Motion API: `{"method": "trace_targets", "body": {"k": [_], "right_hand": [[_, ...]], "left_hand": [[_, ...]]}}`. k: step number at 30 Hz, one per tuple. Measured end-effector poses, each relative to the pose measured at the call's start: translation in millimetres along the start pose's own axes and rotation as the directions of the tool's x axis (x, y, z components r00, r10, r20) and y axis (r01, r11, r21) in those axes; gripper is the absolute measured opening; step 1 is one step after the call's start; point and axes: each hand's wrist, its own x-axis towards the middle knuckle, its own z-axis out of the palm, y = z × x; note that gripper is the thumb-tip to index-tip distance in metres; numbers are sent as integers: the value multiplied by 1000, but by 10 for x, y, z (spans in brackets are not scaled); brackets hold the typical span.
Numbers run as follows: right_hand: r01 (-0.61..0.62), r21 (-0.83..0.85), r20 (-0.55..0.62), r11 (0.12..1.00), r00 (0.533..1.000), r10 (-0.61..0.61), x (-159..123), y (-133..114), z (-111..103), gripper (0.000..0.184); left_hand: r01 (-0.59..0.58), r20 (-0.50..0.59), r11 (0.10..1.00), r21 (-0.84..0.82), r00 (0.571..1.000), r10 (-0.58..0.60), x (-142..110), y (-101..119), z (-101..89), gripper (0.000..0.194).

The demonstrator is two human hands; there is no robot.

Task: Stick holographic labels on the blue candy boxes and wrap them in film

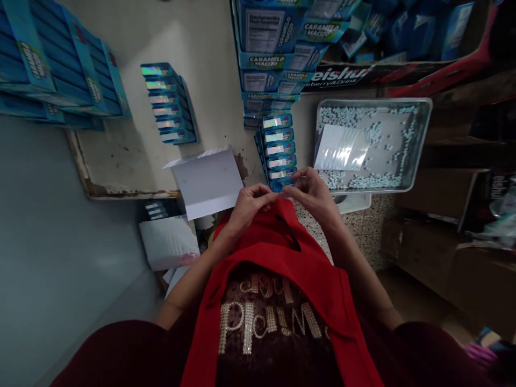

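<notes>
My left hand (252, 205) and my right hand (313, 194) meet in front of my red apron, at the table's near edge. Thumb and fingers are pinched together on both; what lies between them is too small to make out. Just beyond the fingertips is a row of small blue candy boxes (280, 149) with shiny strips on their ends. The nearest box end, at the fingertips, shows a round dark blue spot. A white paper sheet (209, 183) with a folded edge lies left of my left hand, overhanging the table edge.
A metal tray (419, 145) of pale blue candies stands right, with a shiny label sheet (342, 149) on it. Stacked blue display boxes (266, 62) rise behind; others (60, 64) stand left. Another box row (169, 105) sits mid-table. An open carton (387, 72) is back right.
</notes>
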Motion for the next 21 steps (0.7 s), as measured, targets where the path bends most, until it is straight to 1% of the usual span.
{"method": "trace_targets", "body": {"k": [2,3,4,6,8,9,12,16,21], "right_hand": [[-37,95,69,995,997,31,-72,133,-66,63],[-61,123,73,991,996,52,-92,197,-89,64],[-83,133,58,988,995,76,-99,251,-102,63],[-108,111,-9,988,994,110,-77,319,-99,59],[-102,50,-83,994,991,106,-17,324,-65,51],[-90,13,-114,996,989,90,20,306,-41,46],[-58,-127,-186,990,982,33,128,221,26,35],[-73,-318,-223,945,975,1,217,159,77,33],[-80,-378,-225,922,974,-7,246,200,107,30]], "left_hand": [[-16,-30,999,47,999,18,-75,-49,-44,30],[-24,-47,996,85,999,28,-107,-66,-59,30],[-32,-62,990,135,997,41,-133,-77,-67,30],[-58,-89,963,264,992,84,-155,-85,-73,30],[-86,-126,923,376,982,142,-135,-77,-71,28],[-93,-147,911,402,975,164,-112,-70,-72,27],[-82,-198,921,380,966,168,-10,-57,-93,28],[-54,-219,941,334,967,133,108,-98,-151,31],[-30,-213,948,318,972,102,141,-180,-191,29]]}}
